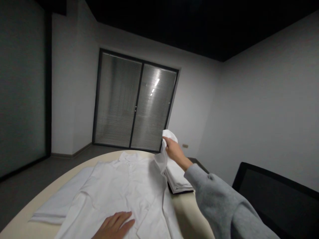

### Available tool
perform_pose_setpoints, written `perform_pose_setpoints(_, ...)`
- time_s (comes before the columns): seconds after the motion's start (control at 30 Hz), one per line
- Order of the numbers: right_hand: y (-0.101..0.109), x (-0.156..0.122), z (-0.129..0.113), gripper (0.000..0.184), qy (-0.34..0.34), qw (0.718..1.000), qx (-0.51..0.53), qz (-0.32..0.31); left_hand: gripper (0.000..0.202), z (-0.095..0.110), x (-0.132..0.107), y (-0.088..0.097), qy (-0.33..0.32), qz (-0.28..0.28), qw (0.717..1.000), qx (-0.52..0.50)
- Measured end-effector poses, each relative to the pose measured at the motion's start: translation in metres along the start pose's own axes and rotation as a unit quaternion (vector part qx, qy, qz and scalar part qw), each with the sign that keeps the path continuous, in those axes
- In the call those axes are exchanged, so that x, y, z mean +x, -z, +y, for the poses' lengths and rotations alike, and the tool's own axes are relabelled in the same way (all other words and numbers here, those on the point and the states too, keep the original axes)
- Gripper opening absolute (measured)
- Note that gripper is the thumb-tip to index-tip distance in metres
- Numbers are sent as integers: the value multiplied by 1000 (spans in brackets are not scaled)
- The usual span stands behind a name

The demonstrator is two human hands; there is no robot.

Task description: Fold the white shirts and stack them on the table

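Observation:
A white shirt [117, 189] lies spread flat on a beige rounded table [189, 215], collar toward the far end, one sleeve stretched out to the left. My left hand [116, 225] rests flat and open on the shirt's lower part near the front edge. My right hand [173, 149], in a grey sleeve, is raised above the table's far right side and closed on the shirt's right sleeve [165, 146], lifting its white cloth. Just below that hand sits a stack of folded white garments [178, 181].
A dark chair back [276, 196] stands at the right, close to my right arm. Behind the table are a glass door with closed blinds [134, 103] and grey walls. Open floor lies to the left of the table.

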State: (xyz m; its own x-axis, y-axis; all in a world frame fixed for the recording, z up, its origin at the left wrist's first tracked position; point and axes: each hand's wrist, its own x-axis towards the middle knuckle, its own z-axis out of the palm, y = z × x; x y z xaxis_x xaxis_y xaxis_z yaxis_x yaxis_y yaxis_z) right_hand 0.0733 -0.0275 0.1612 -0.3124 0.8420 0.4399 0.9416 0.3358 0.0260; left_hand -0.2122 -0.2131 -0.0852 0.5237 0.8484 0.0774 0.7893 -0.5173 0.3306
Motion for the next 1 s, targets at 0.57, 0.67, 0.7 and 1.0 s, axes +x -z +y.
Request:
perform_pose_setpoints(0.57,-119,-73,-111,75,280,923,110,-241,23,41,-1,39,60,91,994,-24)
perform_pose_setpoints(0.67,-123,-69,-122,98,215,944,104,-229,25,39,-2,35,65,93,993,-29)
perform_pose_setpoints(0.7,-124,-69,-127,97,195,950,94,-225,27,40,-3,35,67,93,993,-31)
perform_pose_setpoints(1.0,-63,-5,-81,58,-4,995,18,-103,30,42,-11,42,51,88,993,-51)
